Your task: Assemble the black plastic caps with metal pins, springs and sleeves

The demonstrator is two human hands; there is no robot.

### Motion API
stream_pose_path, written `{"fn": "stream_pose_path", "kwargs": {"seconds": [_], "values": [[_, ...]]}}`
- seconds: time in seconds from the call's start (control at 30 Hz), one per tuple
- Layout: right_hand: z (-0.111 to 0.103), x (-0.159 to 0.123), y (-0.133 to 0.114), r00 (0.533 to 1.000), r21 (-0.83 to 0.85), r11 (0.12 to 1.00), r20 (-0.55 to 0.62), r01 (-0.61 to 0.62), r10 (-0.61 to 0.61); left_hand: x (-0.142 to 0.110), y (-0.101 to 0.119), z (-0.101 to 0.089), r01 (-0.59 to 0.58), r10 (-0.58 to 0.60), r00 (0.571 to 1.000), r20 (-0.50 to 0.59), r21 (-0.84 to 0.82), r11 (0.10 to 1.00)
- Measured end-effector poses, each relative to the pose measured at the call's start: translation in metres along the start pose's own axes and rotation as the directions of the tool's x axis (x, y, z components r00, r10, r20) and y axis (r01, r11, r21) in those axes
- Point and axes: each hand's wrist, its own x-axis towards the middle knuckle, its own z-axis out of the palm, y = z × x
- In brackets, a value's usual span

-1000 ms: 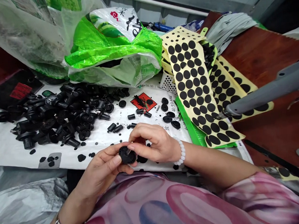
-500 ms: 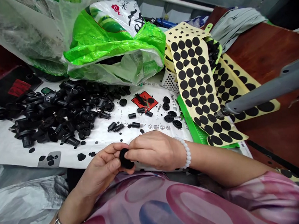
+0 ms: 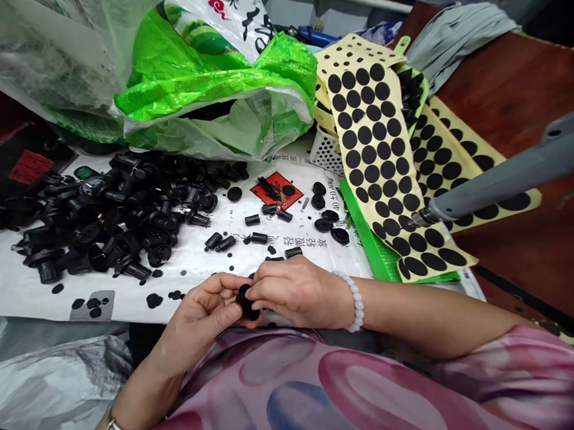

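Observation:
A small round black plastic part (image 3: 246, 302) is pinched between both hands just above my lap. My left hand (image 3: 203, 315) grips it from the left with thumb and fingers. My right hand (image 3: 295, 293), with a white bead bracelet at the wrist, presses on it from the right with closed fingertips. Most of the part is hidden by the fingers. A pile of similar black plastic parts (image 3: 104, 215) lies on the white printed sheet (image 3: 193, 261) to the left.
Yellow backing sheets of black round pads (image 3: 385, 165) lie at right over a green tray (image 3: 368, 243). A grey power tool (image 3: 501, 178) points in from the right. Green and clear plastic bags (image 3: 213, 90) sit behind. Loose black caps (image 3: 328, 222) lie mid-sheet.
The black part has turned from facing up to edge-on between the fingers, and my right hand has closed down over it. Both hands stay in about the same place.

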Motion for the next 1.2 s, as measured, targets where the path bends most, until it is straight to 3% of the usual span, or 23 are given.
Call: {"fn": "stream_pose_path", "kwargs": {"seconds": [0.27, 0.4, 0.57, 0.77, 0.9, 1.07, 1.2], "values": [[-0.009, 0.003, 0.0, 0.998, 0.147, 0.988, 0.036, -0.055, 0.05, -0.012, 0.006, 0.0, -0.08, 0.08, 0.997, 0.009, 0.252, 0.964], [-0.01, 0.006, 0.001, 0.999, 0.163, 0.986, 0.022, -0.043, 0.04, -0.017, 0.012, 0.001, -0.114, 0.147, 0.989, -0.033, 0.481, 0.869], [-0.007, 0.009, -0.004, 0.992, 0.165, 0.981, -0.05, -0.106, 0.116, -0.013, 0.01, -0.002, -0.187, 0.379, 0.92, -0.095, 0.744, 0.641], [-0.002, 0.009, -0.009, 0.972, 0.209, 0.951, -0.007, -0.229, 0.236, -0.009, 0.007, -0.004, -0.169, 0.451, 0.876, -0.174, 0.764, 0.623], [-0.002, 0.008, -0.008, 0.974, 0.248, 0.949, -0.064, -0.196, 0.218, -0.007, 0.012, -0.001, -0.182, 0.532, 0.84, -0.108, 0.867, 0.464], [0.006, 0.007, -0.011, 0.975, 0.148, 0.979, -0.151, -0.139, 0.161, -0.003, 0.008, -0.001, -0.245, 0.612, 0.79, 0.031, 0.931, 0.269], [0.016, 0.008, -0.015, 0.958, 0.062, 0.982, -0.217, -0.18, 0.189, -0.001, -0.001, 0.001, -0.259, 0.67, 0.741, 0.044, 0.939, 0.225]]}}
